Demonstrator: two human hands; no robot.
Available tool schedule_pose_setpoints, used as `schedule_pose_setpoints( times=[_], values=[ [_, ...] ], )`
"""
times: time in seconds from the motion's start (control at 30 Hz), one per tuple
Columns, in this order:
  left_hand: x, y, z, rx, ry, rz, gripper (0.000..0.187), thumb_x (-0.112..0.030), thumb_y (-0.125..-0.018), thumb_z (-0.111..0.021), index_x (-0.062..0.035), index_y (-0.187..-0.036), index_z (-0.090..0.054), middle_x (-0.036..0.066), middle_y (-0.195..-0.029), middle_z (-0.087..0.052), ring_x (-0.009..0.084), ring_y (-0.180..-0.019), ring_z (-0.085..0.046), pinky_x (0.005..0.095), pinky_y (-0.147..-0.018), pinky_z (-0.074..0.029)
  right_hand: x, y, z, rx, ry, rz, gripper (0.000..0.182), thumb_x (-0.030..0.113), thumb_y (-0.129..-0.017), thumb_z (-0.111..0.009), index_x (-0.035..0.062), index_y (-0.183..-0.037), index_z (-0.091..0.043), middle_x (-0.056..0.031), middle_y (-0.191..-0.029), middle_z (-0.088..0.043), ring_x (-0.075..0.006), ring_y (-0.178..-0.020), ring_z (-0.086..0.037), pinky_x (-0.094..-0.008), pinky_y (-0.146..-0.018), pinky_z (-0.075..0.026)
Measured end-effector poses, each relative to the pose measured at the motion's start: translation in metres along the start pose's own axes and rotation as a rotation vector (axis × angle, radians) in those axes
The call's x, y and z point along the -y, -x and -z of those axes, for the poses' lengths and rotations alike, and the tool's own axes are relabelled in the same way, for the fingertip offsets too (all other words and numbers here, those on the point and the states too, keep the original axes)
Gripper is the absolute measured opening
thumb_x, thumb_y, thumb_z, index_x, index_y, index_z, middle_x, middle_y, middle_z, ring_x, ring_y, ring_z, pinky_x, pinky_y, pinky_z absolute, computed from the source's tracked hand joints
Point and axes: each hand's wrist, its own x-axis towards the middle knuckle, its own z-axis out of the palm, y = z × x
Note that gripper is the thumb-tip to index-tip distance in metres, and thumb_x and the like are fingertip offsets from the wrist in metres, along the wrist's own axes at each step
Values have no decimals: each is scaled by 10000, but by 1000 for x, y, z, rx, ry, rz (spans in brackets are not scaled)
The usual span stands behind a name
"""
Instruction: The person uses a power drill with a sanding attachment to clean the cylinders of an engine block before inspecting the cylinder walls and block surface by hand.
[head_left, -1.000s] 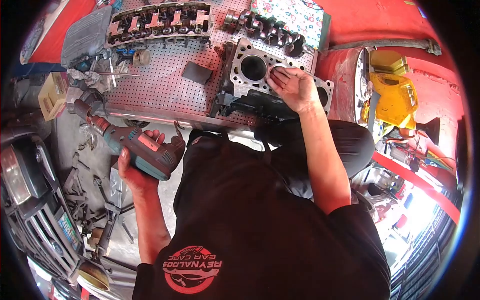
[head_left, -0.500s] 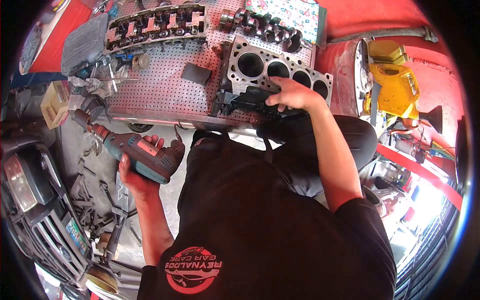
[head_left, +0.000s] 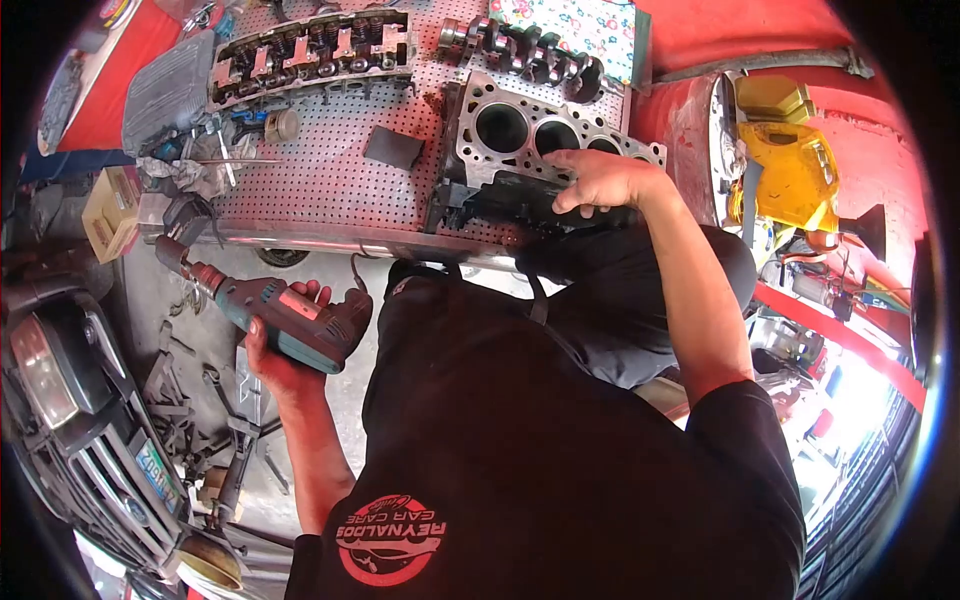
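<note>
Left of centre in the head view, I have the person's left hand (head_left: 285, 375) wrapped around the body of a teal and black power drill (head_left: 285, 320), thumb on the near side and fingertips showing over the far side. The drill lies tilted across the palm, its reddish ribbed collar and dull brown cylindrical end pointing up and left, toward the left front corner of a perforated metal table (head_left: 320, 190). On my feed the right hand (head_left: 612, 182) is loosely spread over a grey metal engine block (head_left: 528, 150) with round cylinder bores, at the table's right end: the index finger stretches to the near rim of the second bore from the left, the thumb stands apart by the block's dark front side, and the other fingers are mostly hidden. I cannot tell whether the fingertip touches the metal. Just behind the block I see a dark steel crankshaft (head_left: 535, 55), and beyond it a flower-patterned sheet (head_left: 580, 20). Left of the block lies a small dark square (head_left: 394, 147); farther left are a light metal piston (head_left: 282, 125) and a long cylinder head with exposed springs (head_left: 310, 60). Farther right, I make out a yellow plastic jug (head_left: 790, 175).
</note>
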Motion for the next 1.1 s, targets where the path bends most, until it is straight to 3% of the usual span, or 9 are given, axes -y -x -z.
schedule_pose_setpoints(
  times=[0.2, 0.37, 0.5, 0.53, 0.67, 0.77, 0.87, 1.03, 1.1],
  values=[
    [-3, -6, -10, 18, -27, -1, 688, -473, -877, -631, 37, -1320, -499, 202, -1226, -618, 377, -1228, -557, 583, -1124, -366, 5, -25, -6, -3, 117, -56, 950, 212, -795, -749, -33, -1545, -219, -159, -1125, -677, -205, -782, -711, -319, -608, -514],
    [-1, -9, -27, -15, -72, -17, 680, -471, -867, -621, 42, -1300, -513, 217, -1188, -610, 386, -1171, -580, 552, -1084, -421, 1, -59, 4, 131, 128, -217, 668, 266, -765, -769, -39, -1316, -549, -167, -1076, -684, -233, -805, -735, -322, -581, -519],
    [0, -7, -31, -33, -95, -18, 691, -479, -855, -634, 42, -1293, -517, 210, -1184, -614, 382, -1169, -582, 552, -1087, -416, 3, -7, 10, -54, 164, 15, 564, 311, -787, -754, 42, -1266, -628, -124, -1018, -708, -210, -750, -719, -335, -599, -534],
    [-2, -8, -28, -34, -85, -9, 695, -485, -852, -635, 42, -1289, -518, 209, -1183, -615, 379, -1168, -583, 551, -1088, -416, 15, 20, 20, -9, 101, 8, 634, 252, -821, -720, -34, -1361, -551, -157, -1259, -652, -221, -798, -706, -373, -774, -551],
    [0, -16, -20, -17, -80, 47, 715, -509, -838, -641, 41, -1279, -522, 202, -1181, -623, 370, -1164, -587, 551, -1086, -417, -37, 28, 38, -452, -426, 512, 340, 110, -880, -579, -18, -1172, -700, -153, -1139, -716, -237, -1088, -661, -331, -973, -494],
    [-3, -23, -27, -11, -110, 71, 710, -491, -841, -648, 44, -1288, -515, 204, -1182, -623, 372, -1166, -587, 547, -1092, -416, -41, -24, 19, -518, 0, 472, 331, 57, -839, -511, -5, -1081, -727, -165, -1130, -718, -293, -1074, -667, -373, -988, -491],
    [-2, -27, -41, 5, -129, 43, 714, -483, -842, -650, 46, -1299, -507, 208, -1189, -618, 372, -1165, -588, 546, -1095, -416, -29, -67, -4, -421, 163, 408, 215, 40, -738, -548, -47, -888, -676, -220, -868, -684, -362, -885, -663, -468, -785, -497],
    [0, -20, -49, 16, -136, -4, 737, -490, -828, -668, 50, -1302, -502, 204, -1206, -612, 368, -1169, -586, 548, -1107, -400, -17, -114, 25, 129, 768, 326, 213, 55, -780, -543, -36, -839, -727, -191, -928, -716, -333, -832, -676, -454, -751, -526],
    [5, -17, -41, 0, -75, -1, 743, -474, -812, -680, 49, -1309, -499, 202, -1201, -608, 366, -1164, -587, 524, -1114, -398, -23, -138, 21, 437, 2121, 847, 169, 108, -755, -622, 6, -790, -752, -140, -844, -719, -298, -747, -676, -482, -704, -538]
  ],
)
